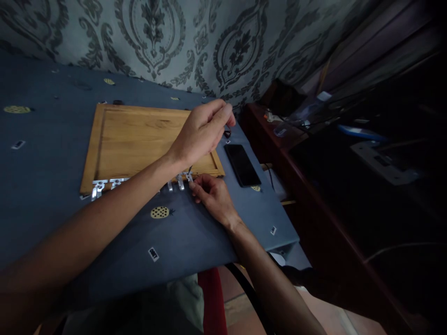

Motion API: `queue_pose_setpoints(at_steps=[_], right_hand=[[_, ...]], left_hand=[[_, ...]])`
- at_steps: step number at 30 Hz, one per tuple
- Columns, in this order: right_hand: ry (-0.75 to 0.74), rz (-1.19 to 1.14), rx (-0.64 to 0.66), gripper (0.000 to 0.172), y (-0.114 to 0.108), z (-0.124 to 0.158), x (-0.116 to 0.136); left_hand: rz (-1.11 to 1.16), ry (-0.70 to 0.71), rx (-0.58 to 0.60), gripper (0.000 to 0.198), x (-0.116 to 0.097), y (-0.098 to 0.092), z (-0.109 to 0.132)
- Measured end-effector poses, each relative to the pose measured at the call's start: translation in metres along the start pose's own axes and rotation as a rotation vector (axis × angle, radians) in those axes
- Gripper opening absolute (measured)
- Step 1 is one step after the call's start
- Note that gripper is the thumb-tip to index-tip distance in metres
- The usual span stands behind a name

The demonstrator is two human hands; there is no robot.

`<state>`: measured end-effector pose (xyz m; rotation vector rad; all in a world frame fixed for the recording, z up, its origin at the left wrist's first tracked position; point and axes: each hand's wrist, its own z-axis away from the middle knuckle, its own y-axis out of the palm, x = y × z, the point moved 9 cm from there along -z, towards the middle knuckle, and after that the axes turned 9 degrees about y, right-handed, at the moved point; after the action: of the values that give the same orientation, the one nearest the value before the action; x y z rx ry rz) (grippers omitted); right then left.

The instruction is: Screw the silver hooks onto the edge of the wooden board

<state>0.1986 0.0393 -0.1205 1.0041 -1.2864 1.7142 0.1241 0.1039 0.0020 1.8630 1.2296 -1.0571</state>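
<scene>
A wooden panel (139, 135) with a raised frame lies flat on the blue cloth-covered table (45, 172). Metal hinges (98, 186) and more metal pieces stick out along its near edge. My left hand (202, 130) hovers over the panel's right side, fingers pinched together on a small dark object that I cannot make out. My right hand (213, 195) rests on the cloth at the panel's near right corner, fingers curled on the rightmost metal hinge (189, 177).
A black phone (242, 164) lies face up on the cloth just right of the panel. The table's right edge drops to a dark red wooden shelf (279, 153) with clutter. Patterned wallpaper (195, 42) rises behind the table.
</scene>
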Motion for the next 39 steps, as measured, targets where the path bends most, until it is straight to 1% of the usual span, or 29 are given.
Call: queue_pose_setpoints(at_steps=[3, 10, 17, 19, 20, 22, 23, 26, 28, 29, 32, 35, 37, 39], right_hand=[[0.007, 0.006, -0.002, 0.034, 0.0, 0.0, 0.0], [0.011, -0.005, 0.002, 0.042, 0.0, 0.001, 0.002], [-0.001, 0.007, -0.003, 0.042, 0.0, 0.0, 0.001], [0.001, 0.001, -0.003, 0.044, 0.0, 0.0, 0.0], [0.0, 0.002, -0.007, 0.045, 0.0, -0.001, 0.0], [0.0, 0.007, -0.015, 0.047, 0.0, -0.001, -0.001], [-0.001, 0.008, -0.017, 0.047, -0.001, -0.001, -0.001], [-0.008, 0.006, -0.022, 0.048, -0.001, -0.001, -0.001], [-0.016, 0.012, -0.026, 0.047, -0.002, -0.002, 0.0], [-0.022, 0.018, -0.029, 0.047, -0.002, -0.002, 0.0], [-0.041, 0.028, -0.03, 0.047, -0.001, -0.004, 0.0], [-0.047, 0.029, -0.039, 0.048, -0.002, -0.006, -0.001], [-0.047, 0.028, -0.038, 0.047, -0.002, -0.006, -0.002], [-0.049, 0.023, -0.035, 0.045, -0.001, -0.006, -0.001]], left_hand=[[0.009, 0.008, 0.017, 0.038, -0.001, 0.001, 0.0], [0.009, -0.031, 0.054, 0.034, 0.0, 0.002, -0.001], [0.011, -0.014, 0.068, 0.031, 0.003, 0.001, 0.0], [0.003, -0.015, 0.099, 0.03, 0.004, -0.001, 0.0], [-0.013, -0.004, 0.136, 0.028, 0.003, -0.002, -0.001], [-0.127, 0.053, 0.247, 0.023, -0.003, -0.003, -0.002], [-0.24, 0.096, 0.31, 0.021, -0.007, -0.004, -0.003], [-0.738, 0.217, 0.461, 0.025, -0.018, -0.01, -0.003], [-1.035, 0.245, 0.518, 0.029, -0.023, -0.014, -0.002], [-1.138, 0.244, 0.536, 0.029, -0.024, -0.015, -0.001], [-1.296, 0.229, 0.55, 0.032, -0.029, -0.013, 0.003], [-1.382, 0.238, 0.56, 0.034, -0.035, -0.004, 0.008], [-1.427, 0.288, 0.563, 0.031, -0.044, 0.005, 0.011], [-1.442, 0.361, 0.533, 0.029, -0.056, 0.01, 0.012]])
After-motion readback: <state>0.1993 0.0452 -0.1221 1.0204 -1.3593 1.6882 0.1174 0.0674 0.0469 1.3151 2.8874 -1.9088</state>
